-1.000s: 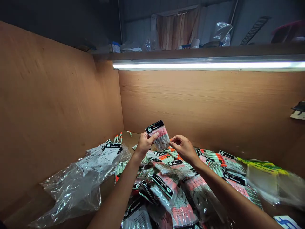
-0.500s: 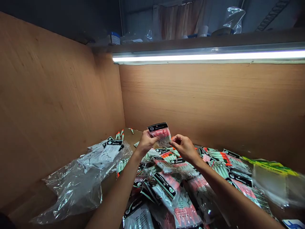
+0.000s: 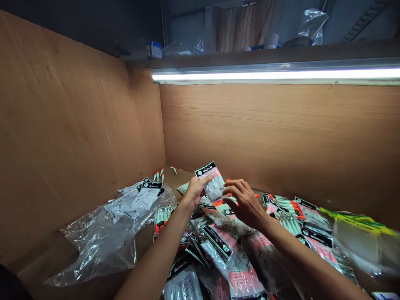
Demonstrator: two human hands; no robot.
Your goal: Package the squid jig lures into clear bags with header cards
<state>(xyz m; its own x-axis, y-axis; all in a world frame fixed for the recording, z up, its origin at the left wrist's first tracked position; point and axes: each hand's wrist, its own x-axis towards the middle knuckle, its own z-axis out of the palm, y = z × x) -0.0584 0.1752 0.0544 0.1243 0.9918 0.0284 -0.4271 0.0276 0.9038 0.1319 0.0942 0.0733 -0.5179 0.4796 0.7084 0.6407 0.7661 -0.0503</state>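
My left hand (image 3: 196, 189) pinches a small clear packet (image 3: 214, 186) with a black header card, its thumb across the front. White and pink show through the plastic. Just right of the packet is my right hand (image 3: 242, 199), its fingers apart and slightly curled, the fingertips close to the packet's edge. Whether they touch it I cannot tell. Below both hands lies a heap of filled packets (image 3: 218, 243) with black headers, holding pale lure-like pieces with orange or pink ends.
At left, a large clear plastic bag (image 3: 103, 246) lies under several flat black-headed packets (image 3: 146, 198). A few loose orange-tipped pieces (image 3: 158, 175) sit in the back corner. More filled packets (image 3: 290, 208) and yellow-topped clear bags (image 3: 359, 233) lie at right. Wooden panels (image 3: 265, 129) enclose the bench.
The packet in my left hand has tilted and now shows more white. My right hand's fingers have opened from a pinch at the packet's lower right edge. The view has shifted slightly.
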